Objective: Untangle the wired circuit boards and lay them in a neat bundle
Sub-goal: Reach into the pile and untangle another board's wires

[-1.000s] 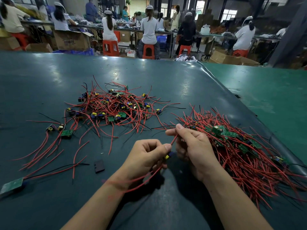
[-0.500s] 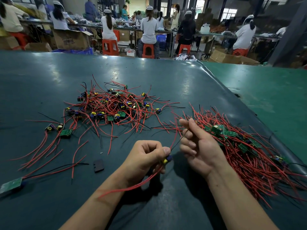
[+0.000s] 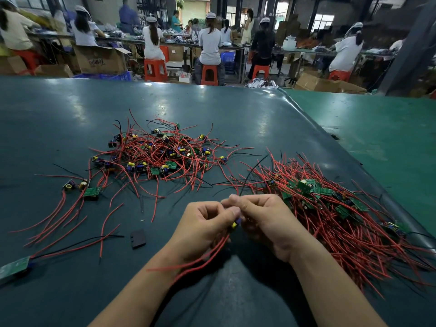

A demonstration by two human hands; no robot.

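Here, seen from the head camera: 2 bare hands held close together above the dark green table mat [image 3: 70, 109], near the front edge. Left hand [image 3: 203, 230] with fingers curled, pinching a small circuit board with a yellow and blue part [image 3: 236, 224] between thumb and fingers. From this board, several red wires [image 3: 200, 260] hung down and back under the left wrist. Right hand [image 3: 266, 223] also curled, thumb and forefinger pinched on a thin black wire [image 3: 251, 172] that went up and away over the mat. Fingertips of both hands touching or almost touching; cannot tell which.

Further back, left of centre, lay a loose tangled heap of red-wired small circuit boards [image 3: 160, 154]. On the right, just beside the right hand, lay a larger bundle of green circuit boards with long red wires [image 3: 330, 213], the wires mostly running in 1 direction toward the front right. On the left, lay a few single boards with red wires [image 3: 90, 191], and near the hands 1 small flat black piece [image 3: 138, 238]. Behind the table, workers on red stools [image 3: 208, 75] sat at benches.
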